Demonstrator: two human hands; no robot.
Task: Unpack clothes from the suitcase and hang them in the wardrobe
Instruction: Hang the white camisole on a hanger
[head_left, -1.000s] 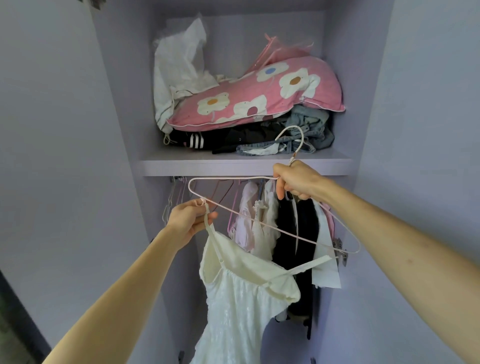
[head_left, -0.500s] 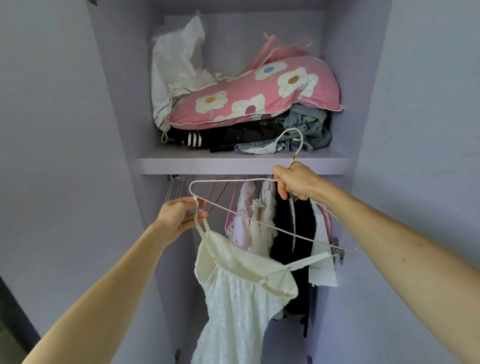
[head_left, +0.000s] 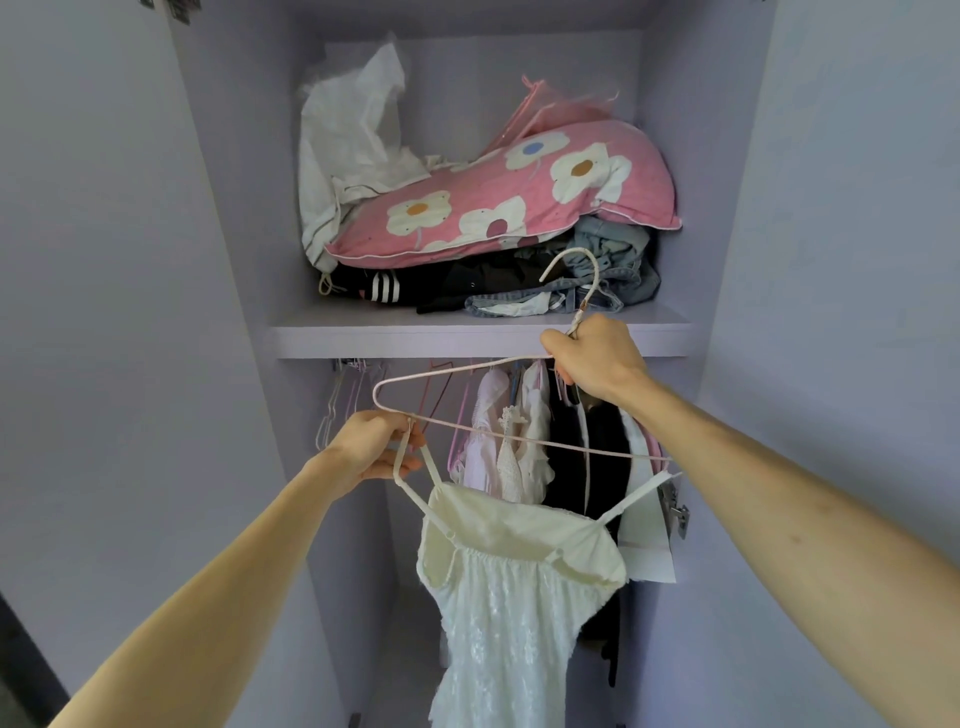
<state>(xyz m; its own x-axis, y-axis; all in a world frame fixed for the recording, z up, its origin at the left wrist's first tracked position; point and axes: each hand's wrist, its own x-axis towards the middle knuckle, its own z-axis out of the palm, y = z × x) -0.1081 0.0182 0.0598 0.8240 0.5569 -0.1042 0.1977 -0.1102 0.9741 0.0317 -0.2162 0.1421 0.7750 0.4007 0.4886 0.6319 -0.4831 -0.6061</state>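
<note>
Dress (head_left: 519, 597), white, lacy, thin-strapped, hangs at 6 o'clock in front of the open wardrobe (head_left: 234, 208), carried on a pale wire hanger (head_left: 584, 306) and not yet on the rail. Suitcase not in view.

Right grip (head_left: 597, 364), at 1 o'clock, is closed round the hanger's neck just under the hook. Hook is free and points up in front of the shelf (head_left: 467, 338). Likely held there so the hook can go straight over the rail. Rail itself is hidden behind the shelf edge.

Left grip (head_left: 371, 447), at 9 o'clock, pinches the left strap (head_left: 410, 457) where it loops over the hanger's lower bar near the left corner. Judgement: it is seating the strap so the thin loop won't slide off the smooth wire. Right strap (head_left: 634, 501) runs up toward the hanger's right end at 3 o'clock; cannot tell if it is hooked on. Hanger is tilted, left corner higher and nearer, right end lower.

Hung clothes (head_left: 488, 467), pale then dark, fill the rail space behind at centre to 3 o'clock. Empty hangers (head_left: 337, 405) at 9 o'clock, so the free slot looks to be on that side. Pink flowered pillow (head_left: 519, 208) lies on folded clothes (head_left: 457, 286) on the shelf at 12 o'clock.

Risk: a strap slipping off while the hanger is lifted.
</note>
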